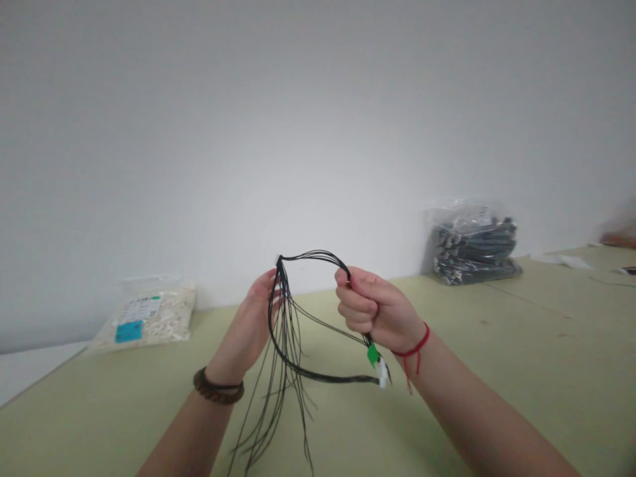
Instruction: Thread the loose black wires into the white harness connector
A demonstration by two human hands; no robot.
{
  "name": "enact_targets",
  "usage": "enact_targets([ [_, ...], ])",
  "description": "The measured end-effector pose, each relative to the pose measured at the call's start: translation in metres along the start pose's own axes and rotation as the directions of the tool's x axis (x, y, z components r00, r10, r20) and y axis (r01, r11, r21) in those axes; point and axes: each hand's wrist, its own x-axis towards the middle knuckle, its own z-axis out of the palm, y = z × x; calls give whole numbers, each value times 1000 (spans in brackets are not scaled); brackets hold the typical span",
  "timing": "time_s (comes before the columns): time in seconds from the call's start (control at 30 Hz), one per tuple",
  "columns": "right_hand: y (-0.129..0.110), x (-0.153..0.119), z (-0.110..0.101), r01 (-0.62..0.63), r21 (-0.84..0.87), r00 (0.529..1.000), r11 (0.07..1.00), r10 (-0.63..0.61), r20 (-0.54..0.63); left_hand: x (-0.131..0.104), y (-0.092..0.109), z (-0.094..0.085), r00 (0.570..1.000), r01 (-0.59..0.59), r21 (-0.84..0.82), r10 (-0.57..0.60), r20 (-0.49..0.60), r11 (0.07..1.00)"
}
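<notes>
The bundle of thin black insulated wires (pixel 342 379) hangs in the air above the near middle of the tabletop, between the two hands. The right grip (pixel 375 306) is pressed together, pinching the gathered wires between thumb and curled fingers. The left grip (pixel 253 318) is at the upper left bend, its fingertips partly behind the strands; I cannot tell whether they pinch.

To handle this well, hold the wires firmly without kinking them, and keep the loose tails, which hang toward the near side, from crossing the thicker loop. Avoid any strain on the small white plastic connector (pixel 382 373) below the right grip, and keep the bright green tag (pixel 372 356) clear of the strands.

The pale yellow-green tabletop (pixel 447 411) runs back to a plain whitish wall (pixel 318 132). At the far left lies a clear plastic bag of small cream-coloured pieces (pixel 173 311), bearing white and blue labels. At the far right, by the wall, sits a clear plastic bag of dark grey cables (pixel 474 248), with white paper scraps (pixel 574 262) farther right.
</notes>
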Motion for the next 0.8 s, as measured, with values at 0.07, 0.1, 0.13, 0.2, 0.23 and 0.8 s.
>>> enact_targets([
  [0.07,0,0,-2,5,40,1000,999,-5,16,-1,-7,6,978,150,-156,-124,169,976],
  [0.1,0,0,-3,7,59,1000,998,-9,22,-2,-10,8,962,204,-220,-154,225,954],
  [0.13,1,1,-4,8,75,1000,997,-10,27,-3,-13,9,951,238,-276,-165,263,931],
  [0.2,3,2,-6,4,97,1000,995,-6,29,-4,-16,9,941,270,-371,-161,299,888],
  [0.23,3,2,-7,0,105,1000,995,-2,26,-5,-17,8,940,276,-411,-155,303,869],
  [0.8,40,-2,-24,-293,104,932,950,308,-189,-10,22,-1,992,-101,-344,67,-108,933],
])
